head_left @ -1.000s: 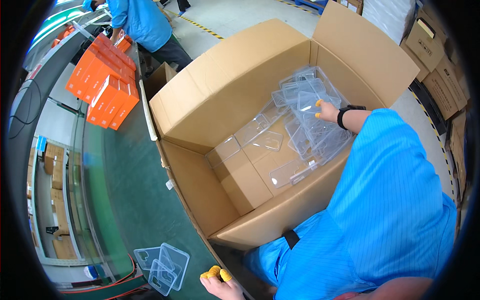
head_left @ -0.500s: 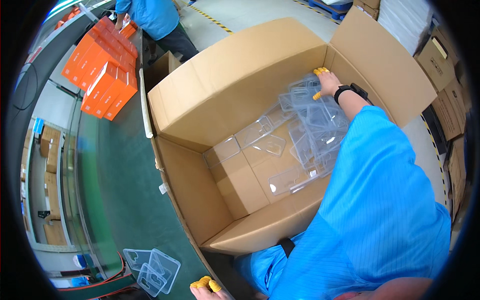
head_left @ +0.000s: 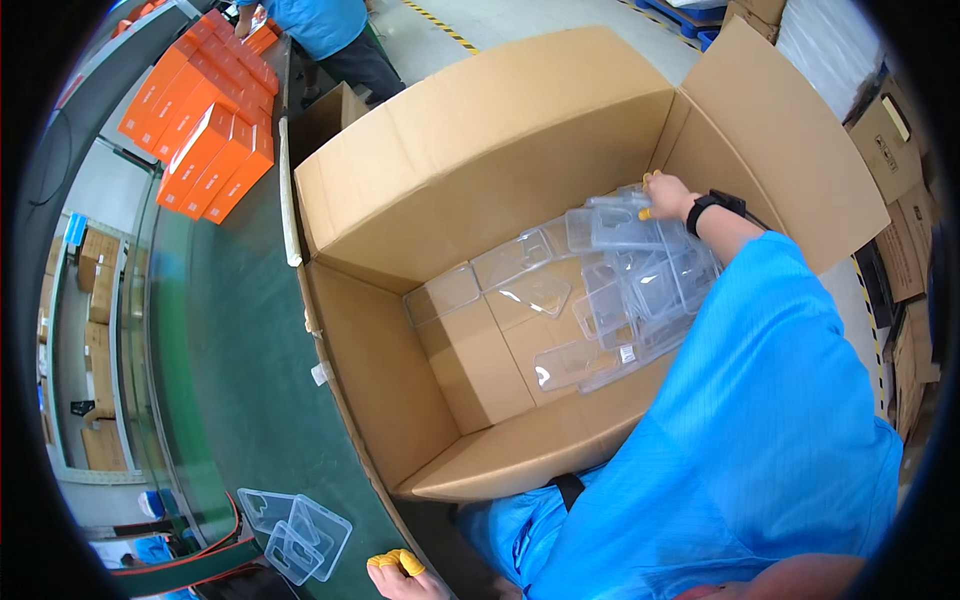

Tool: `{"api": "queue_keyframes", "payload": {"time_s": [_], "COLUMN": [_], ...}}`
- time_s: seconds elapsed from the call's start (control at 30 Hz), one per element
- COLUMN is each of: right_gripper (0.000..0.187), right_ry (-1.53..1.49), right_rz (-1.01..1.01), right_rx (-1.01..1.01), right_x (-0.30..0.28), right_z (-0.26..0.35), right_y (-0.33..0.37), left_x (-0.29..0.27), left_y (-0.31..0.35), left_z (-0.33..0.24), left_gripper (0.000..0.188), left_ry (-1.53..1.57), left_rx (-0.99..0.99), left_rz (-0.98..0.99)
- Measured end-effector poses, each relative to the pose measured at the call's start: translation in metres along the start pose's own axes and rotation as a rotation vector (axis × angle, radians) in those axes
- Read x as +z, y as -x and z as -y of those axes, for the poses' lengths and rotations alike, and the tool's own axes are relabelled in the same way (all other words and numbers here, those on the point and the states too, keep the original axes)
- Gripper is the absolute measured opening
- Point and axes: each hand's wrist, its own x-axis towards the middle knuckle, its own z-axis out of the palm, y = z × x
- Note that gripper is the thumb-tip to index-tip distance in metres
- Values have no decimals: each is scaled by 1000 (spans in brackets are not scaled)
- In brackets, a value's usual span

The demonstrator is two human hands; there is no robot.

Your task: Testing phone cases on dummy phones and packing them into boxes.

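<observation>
My right hand (head_left: 672,197), with yellow finger covers, reaches into a large open cardboard box (head_left: 370,370). Thumb and fingers close on the edge of a clear phone case (head_left: 622,230) on top of the pile. Overlapping clear cases (head_left: 655,290) fill the right side of the box, and a few lie flat further left. My left hand (head_left: 405,577), also in yellow finger covers, is at the lower edge beside the box, its fingers curled; what is under them is hidden. Left of it, a few clear cases (head_left: 300,535) lie on the green belt (head_left: 260,400).
Orange boxes (head_left: 215,150) stand stacked on the belt at the far left. Behind them a person in blue (head_left: 320,35) works. Brown cartons (head_left: 890,150) are piled at the right. The box's flaps (head_left: 770,130) stand up and outward.
The view has shifted slightly. My right hand has drawn its fingers in on the top cases, which have moved a little to the right. My left hand stays low beside the box.
</observation>
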Motion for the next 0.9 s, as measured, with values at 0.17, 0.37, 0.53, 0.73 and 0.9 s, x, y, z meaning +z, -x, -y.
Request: {"api": "queue_keyframes", "payload": {"time_s": [0.17,0.37,0.53,0.73,0.9], "right_gripper": [35,34,39,35,31], "right_ry": [10,-63,-268,-101,-29], "right_rz": [18,80,92,-259,-260], "right_rx": [-194,-283,-159,-236,-287], "right_x": [3,-13,-37,-108,-217], "right_z": [42,89,118,146,189], "right_y": [17,37,44,29,48], "left_x": [1,12,12,11,8], "left_y": [-2,10,8,10,8], "left_z": [2,22,21,25,12], "left_gripper": [10,19,23,17,10], "left_ry": [7,52,118,140,223], "left_rx": [15,18,11,41,101], "left_rz": [-22,11,-60,-90,-165]}}
